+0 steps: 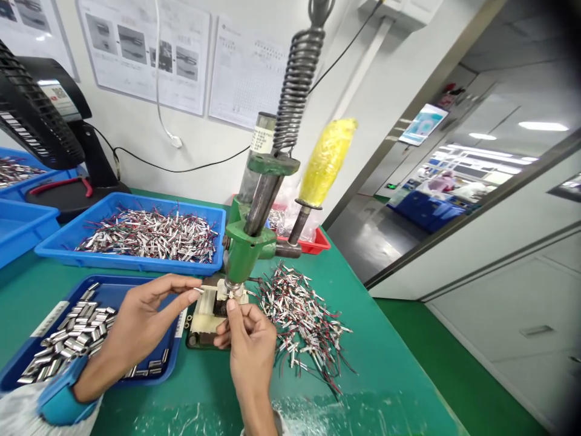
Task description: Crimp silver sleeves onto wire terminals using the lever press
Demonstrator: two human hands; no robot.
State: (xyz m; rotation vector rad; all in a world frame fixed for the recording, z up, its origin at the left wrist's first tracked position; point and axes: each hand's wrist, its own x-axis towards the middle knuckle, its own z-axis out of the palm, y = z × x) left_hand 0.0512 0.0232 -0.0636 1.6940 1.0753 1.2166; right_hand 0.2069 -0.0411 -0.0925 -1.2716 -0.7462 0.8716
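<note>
My left hand [152,309] is just left of the press fixture, with thumb and index finger pinching a small silvery metal piece [198,290]. My right hand [249,339] is at the front of the fixture, thumb and fingers closed close under the ram; whatever small part they hold is mostly hidden. A green hand press [245,254] stands over a pale fixture block [206,309] on a dark base. Its coil spring [297,82] rises above, and a lever with a yellow wrapped grip [329,163] sticks up at the right.
A blue tray [169,366] of silvery metal shells [75,336] lies on the left. Behind it, a blue bin [131,261] holds many wired parts. More wired parts [302,315] are heaped right of the press. A black fan [45,121] and red bin [321,241] stand farther back.
</note>
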